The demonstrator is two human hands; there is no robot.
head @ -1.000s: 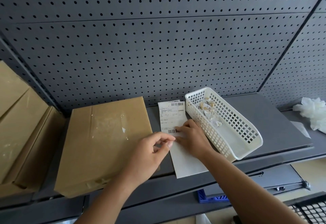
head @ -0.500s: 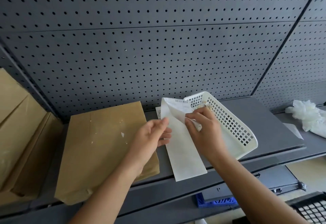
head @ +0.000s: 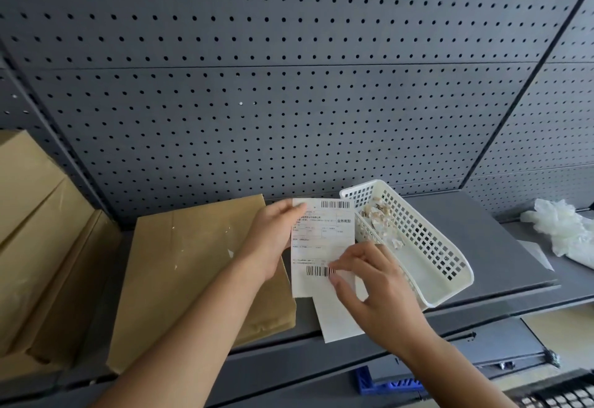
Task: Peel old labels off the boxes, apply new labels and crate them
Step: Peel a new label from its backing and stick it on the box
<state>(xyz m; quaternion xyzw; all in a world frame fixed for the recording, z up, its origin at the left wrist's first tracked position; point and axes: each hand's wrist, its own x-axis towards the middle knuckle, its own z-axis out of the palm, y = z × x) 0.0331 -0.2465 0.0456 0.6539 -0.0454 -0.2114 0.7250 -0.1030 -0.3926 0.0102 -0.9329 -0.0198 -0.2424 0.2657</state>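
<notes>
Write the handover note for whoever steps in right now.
Left hand holds the new label by its upper left edge; right hand pinches its lower right, by the barcode. Backing sheet lies on the shelf. Box beside it shows only residue: old label off; scraps in the basket. Left: stick label on box, crate it.
</notes>
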